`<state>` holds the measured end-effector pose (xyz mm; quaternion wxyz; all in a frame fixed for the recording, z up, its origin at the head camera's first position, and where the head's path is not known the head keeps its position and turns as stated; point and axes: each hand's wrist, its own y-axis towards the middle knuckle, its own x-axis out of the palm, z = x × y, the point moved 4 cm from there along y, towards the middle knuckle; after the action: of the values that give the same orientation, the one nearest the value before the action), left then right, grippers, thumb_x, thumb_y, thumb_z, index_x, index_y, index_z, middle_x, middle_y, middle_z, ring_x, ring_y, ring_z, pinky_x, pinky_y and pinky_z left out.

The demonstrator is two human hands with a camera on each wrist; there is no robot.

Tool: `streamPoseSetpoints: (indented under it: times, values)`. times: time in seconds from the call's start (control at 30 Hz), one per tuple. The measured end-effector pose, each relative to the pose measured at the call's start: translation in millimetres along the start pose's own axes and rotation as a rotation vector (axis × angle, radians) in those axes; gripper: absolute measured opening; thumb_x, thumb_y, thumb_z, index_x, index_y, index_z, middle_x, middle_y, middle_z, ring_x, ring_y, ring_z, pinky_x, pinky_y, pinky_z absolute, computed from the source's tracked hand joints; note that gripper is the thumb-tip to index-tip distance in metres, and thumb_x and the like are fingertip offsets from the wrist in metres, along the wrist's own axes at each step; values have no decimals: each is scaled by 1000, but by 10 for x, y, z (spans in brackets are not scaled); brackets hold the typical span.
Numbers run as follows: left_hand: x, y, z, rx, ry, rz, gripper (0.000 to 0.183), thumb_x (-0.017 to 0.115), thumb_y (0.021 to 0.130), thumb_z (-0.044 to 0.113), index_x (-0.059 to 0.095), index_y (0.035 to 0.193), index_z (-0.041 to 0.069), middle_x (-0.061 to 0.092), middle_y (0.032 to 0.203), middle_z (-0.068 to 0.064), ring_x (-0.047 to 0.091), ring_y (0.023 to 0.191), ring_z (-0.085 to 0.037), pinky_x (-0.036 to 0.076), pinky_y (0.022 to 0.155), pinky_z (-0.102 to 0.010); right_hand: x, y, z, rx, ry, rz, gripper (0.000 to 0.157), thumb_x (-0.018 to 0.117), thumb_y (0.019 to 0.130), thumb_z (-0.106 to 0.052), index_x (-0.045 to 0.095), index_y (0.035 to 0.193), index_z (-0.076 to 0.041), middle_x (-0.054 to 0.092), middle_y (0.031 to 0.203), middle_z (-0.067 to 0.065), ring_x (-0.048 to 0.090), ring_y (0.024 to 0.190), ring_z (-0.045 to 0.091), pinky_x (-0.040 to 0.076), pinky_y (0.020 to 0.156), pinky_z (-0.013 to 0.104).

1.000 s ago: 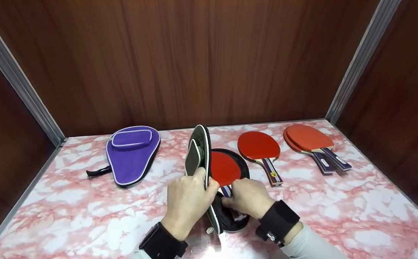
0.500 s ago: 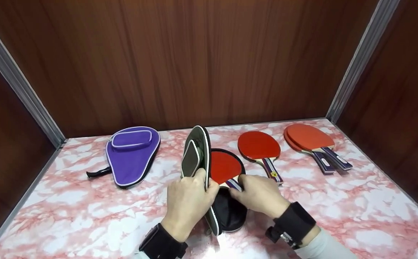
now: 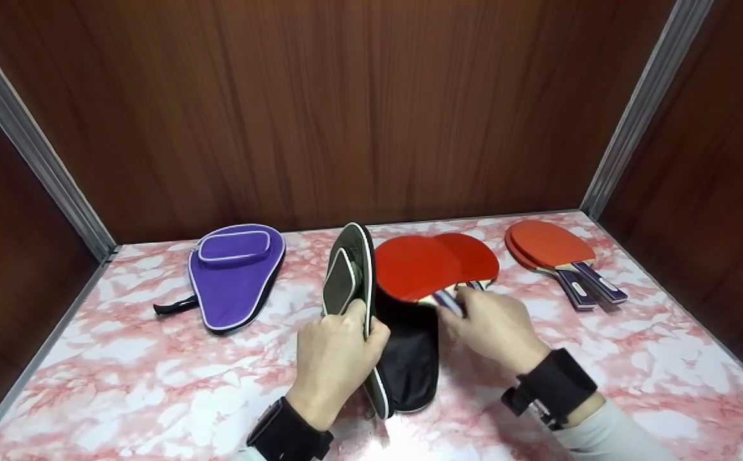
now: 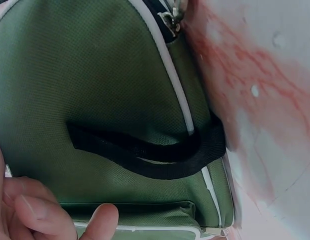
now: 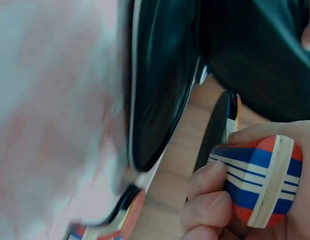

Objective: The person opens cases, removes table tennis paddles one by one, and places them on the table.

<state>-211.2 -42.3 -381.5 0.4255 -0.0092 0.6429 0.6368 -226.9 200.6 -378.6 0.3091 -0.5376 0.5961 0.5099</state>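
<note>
My left hand (image 3: 339,358) grips the raised cover of a green table tennis paddle case (image 3: 345,275), held nearly upright. The case's black lined lower half (image 3: 413,362) lies on the table to the right. In the left wrist view, the green outer cloth shows a black strap (image 4: 160,167) and white piping. My right hand (image 3: 499,326) holds a red table tennis paddle (image 3: 409,266) by its striped handle (image 5: 260,180). The paddle's face is above the top of the lower half and overlaps a second red paddle (image 3: 477,256) behind it.
A purple paddle case (image 3: 237,282) with a black strap lies at the left of the pink-and-white marbled table (image 3: 153,365). Two orange-red paddles (image 3: 553,246) lie overlapped at the right. Brown wood-grain panels (image 3: 371,115) enclose the table at the back and sides.
My right hand has drawn the red paddle out of the case's lower half, upward and to the right, uncovering the black lining. My left hand has stayed on the cover.
</note>
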Motion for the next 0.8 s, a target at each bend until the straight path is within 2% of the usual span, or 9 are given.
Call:
streamPoseSetpoints:
  times: [0.33,0.53,0.8]
  values:
    - [19,1,-4,-8,0,-19,22,75,82,22,58,73,12,57,50,-9,58,43,-39,43,40,-50,-18,111,472,56,-141,83,33,70,104,-34,61,90,-5,57,67,7,61,60,36,50,55,59]
    - [22,-3,1,-6,4,-16,22,74,82,22,57,72,12,56,49,-9,57,42,-37,42,39,-48,-2,215,715,111,-171,21,39,65,107,-39,62,85,-7,60,69,10,63,63,39,50,58,58]
    - [4,1,4,4,12,-4,23,75,82,22,57,72,12,55,49,-8,58,41,-36,43,39,-48,-5,280,845,105,-206,-4,42,68,105,-40,65,81,-6,63,69,11,68,70,45,52,61,60]
